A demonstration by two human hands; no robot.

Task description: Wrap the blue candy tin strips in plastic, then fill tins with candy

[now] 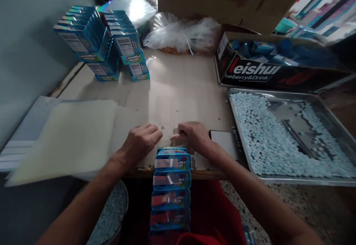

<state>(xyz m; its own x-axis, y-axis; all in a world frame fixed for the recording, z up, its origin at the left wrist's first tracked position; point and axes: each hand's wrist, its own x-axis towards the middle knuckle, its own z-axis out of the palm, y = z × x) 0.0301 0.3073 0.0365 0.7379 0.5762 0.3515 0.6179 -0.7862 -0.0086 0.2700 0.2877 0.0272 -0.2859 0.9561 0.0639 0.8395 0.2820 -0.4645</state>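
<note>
I can't tell whether my curled left hand [143,139] or right hand [194,135] grasps anything; glossy blue rectangular boxes [171,181] line up unstacked nearer me, matching stacks [80,39] standing beyond the left.

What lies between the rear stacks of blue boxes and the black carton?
A clear plastic bag lies between the stacks and the carton, something reddish-brown at its base; the head view shows it.

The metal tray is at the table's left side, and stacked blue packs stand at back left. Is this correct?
No: in the head view, the metal tray is on the right of the table; stacked blue packs do stand at back left.
</note>
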